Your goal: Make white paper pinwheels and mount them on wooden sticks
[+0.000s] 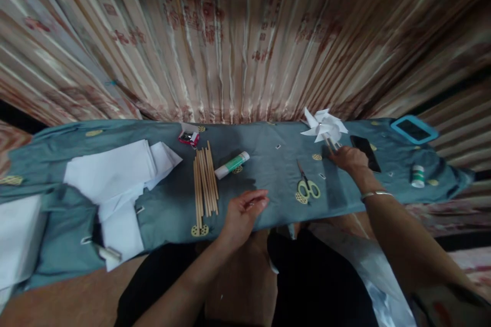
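Note:
On the right side of the table, my right hand (351, 158) is closed around the stick end of a white paper pinwheel (324, 126). Its blades point away from me; they overlap, so I cannot tell whether there is more than one pinwheel. My left hand (241, 214) hovers at the table's front edge, fingers loosely bent and apart, with nothing seen in it. Left of that hand lies a row of wooden sticks (206, 184), and beyond it a green and white glue stick (232, 164). Between my hands rest scissors (308, 187) with pale green handles.
White paper sheets (111, 171) cover the left, near a white stack (17, 240). A small red box (188, 135) stands behind the sticks. To the right are a dark phone (365, 153), a blue-framed tablet (414, 129) and a small green-white container (418, 176). Curtains (238, 51) hang behind.

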Available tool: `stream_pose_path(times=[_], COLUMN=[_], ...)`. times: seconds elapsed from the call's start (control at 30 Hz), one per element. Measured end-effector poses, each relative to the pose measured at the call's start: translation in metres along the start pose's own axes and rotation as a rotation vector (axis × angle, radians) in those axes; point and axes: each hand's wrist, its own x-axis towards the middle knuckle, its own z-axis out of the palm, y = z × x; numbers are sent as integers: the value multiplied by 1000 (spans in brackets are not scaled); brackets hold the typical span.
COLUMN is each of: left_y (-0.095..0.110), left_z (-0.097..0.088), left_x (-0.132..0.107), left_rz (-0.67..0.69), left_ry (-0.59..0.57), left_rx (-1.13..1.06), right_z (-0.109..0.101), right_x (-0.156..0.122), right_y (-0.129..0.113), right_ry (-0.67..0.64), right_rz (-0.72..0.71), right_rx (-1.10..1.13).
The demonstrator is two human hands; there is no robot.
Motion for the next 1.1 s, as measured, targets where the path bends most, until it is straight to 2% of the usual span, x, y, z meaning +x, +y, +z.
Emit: stream_pose_path(times=[0.1, 0.17, 0.27, 0.37, 0.47, 0.5, 0.6, 0.67, 0.77, 0.9, 1.03, 1.1], left_y=[-3, -6, -8, -5, 0, 3, 11, 18, 30, 59, 105, 126], left_z=[-2, -4, -7, -8, -11, -13, -22, -29, -34, -26, -12, -9], left_x=[-2, -3, -6, -10, -14, -15, -18, -20, -25, -43, -81, -106], left_rz=[9, 30, 32, -7, -6, 0, 13, 20, 56, 66, 117, 163], left_ry=[-9, -25, -43, -21, 19, 29, 54, 71, 89, 68, -135, -166], left_rx=[63, 100, 110, 97, 140, 154, 160, 144, 64, 5, 18, 25], right_z=[-11, -17, -22, -19, -5, 1, 19, 30, 40, 42, 39, 38], right_x=[-14, -28, -57, -93, -122, -129, -140, -143, -145, -149, -151, -151], right_y=[-7, -21, -58, -109, -156, -168, -191, -197, -200, -202, -204, -205], right_ry=[27, 62, 198, 162, 109, 122, 281, 354, 369, 345, 354, 358], right_rz=[57, 21, -223, -479, -769, -813, -891, -888, -805, -715, -663, -645], right_rx=[-41, -27, 152, 271, 470, 530, 690, 729, 699, 643, 601, 583])
